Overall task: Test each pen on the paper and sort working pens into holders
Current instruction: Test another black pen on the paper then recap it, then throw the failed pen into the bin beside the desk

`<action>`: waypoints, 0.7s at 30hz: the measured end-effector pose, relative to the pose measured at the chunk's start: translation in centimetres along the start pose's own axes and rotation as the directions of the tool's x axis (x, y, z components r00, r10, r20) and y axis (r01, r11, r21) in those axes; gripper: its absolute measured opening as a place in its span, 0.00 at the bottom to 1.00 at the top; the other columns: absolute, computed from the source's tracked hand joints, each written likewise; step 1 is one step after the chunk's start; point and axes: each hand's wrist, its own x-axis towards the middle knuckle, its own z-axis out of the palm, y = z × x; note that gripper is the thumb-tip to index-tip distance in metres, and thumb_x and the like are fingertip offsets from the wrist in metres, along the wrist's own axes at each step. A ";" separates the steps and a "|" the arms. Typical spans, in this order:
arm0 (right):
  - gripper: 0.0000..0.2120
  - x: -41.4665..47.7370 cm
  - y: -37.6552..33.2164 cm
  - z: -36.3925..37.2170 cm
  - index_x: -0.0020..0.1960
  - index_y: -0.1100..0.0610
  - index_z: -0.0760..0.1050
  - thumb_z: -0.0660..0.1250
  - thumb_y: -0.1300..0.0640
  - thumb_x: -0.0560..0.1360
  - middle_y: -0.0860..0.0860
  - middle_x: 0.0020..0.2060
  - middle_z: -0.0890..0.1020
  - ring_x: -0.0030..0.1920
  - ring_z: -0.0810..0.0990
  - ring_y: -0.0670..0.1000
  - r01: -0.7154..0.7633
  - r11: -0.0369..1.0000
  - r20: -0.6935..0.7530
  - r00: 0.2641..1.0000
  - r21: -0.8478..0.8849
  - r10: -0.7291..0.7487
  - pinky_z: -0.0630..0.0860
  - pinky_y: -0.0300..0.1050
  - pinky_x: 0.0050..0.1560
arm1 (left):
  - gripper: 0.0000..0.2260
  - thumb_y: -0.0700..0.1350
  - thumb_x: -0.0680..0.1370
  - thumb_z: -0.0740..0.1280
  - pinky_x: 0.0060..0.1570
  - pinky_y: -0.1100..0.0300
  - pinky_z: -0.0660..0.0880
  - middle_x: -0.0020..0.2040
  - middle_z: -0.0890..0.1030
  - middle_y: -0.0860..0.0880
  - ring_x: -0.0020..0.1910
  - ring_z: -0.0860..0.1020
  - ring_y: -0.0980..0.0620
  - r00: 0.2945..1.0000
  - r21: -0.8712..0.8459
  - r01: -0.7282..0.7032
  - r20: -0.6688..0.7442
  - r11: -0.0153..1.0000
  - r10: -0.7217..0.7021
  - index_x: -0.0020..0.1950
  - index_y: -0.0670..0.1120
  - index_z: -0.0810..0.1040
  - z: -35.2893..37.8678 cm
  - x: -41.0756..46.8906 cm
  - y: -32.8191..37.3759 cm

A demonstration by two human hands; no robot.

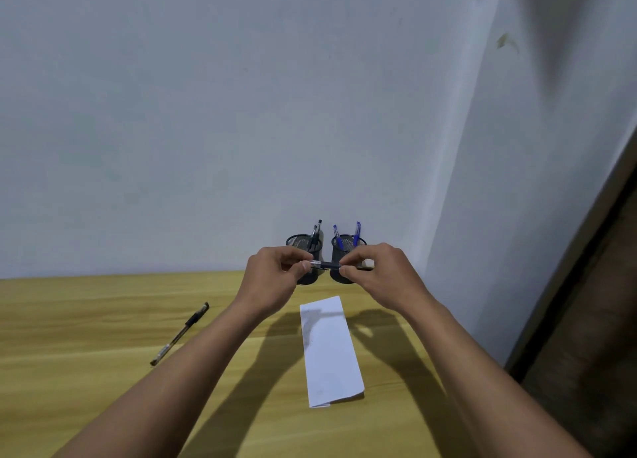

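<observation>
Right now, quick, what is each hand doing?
Left hand: closed, pinching one end of a dark pen.
Right hand: closed, pinching the other end of the same pen.

2 holders (299,241) partly behind hands (272,275), held pen (327,265) ends covered, paper (331,354) marks blurred

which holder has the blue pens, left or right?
The right holder. Two blue pens stand in it, their tops above the rim. The left holder beside it has only black pens.
</observation>
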 end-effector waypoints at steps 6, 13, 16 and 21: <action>0.04 -1.4 1.4 -1.2 0.49 0.49 0.87 0.75 0.54 0.75 0.42 0.44 0.87 0.43 0.80 0.37 -0.055 0.998 -0.014 0.998 -0.018 0.054 0.70 0.25 0.42 | 0.04 0.45 0.76 0.72 0.46 0.63 0.78 0.41 0.86 0.55 0.43 0.83 0.59 0.999 0.019 -0.015 0.047 1.000 0.014 0.48 0.51 0.86 1.9 -0.1 0.1; 0.05 -4.4 5.0 -4.1 0.51 0.50 0.87 0.73 0.54 0.77 0.44 0.45 0.86 0.46 0.79 0.42 -0.120 0.986 -0.060 0.992 -0.115 0.114 0.72 0.31 0.44 | 0.09 0.48 0.78 0.70 0.53 0.59 0.78 0.48 0.85 0.56 0.47 0.80 0.62 0.989 0.054 -0.102 0.116 0.993 0.095 0.56 0.49 0.84 7.0 -0.6 0.8; 0.06 -6.2 7.7 -6.1 0.51 0.50 0.87 0.72 0.54 0.77 0.47 0.47 0.86 0.53 0.77 0.49 -0.173 0.966 -0.149 0.978 -0.191 0.146 0.74 0.46 0.52 | 0.16 0.51 0.80 0.67 0.58 0.55 0.76 0.57 0.83 0.51 0.55 0.80 0.54 0.975 0.111 -0.168 0.164 0.980 0.149 0.66 0.47 0.79 10.7 -1.3 1.4; 0.05 -10.6 12.8 -9.1 0.50 0.48 0.87 0.73 0.52 0.76 0.49 0.45 0.84 0.54 0.77 0.54 -0.298 0.916 -0.271 0.936 -0.269 0.226 0.76 0.52 0.53 | 0.20 0.53 0.83 0.58 0.62 0.51 0.71 0.66 0.79 0.45 0.66 0.74 0.43 0.903 0.247 -0.308 0.381 0.919 0.200 0.72 0.45 0.72 18.2 -3.3 2.3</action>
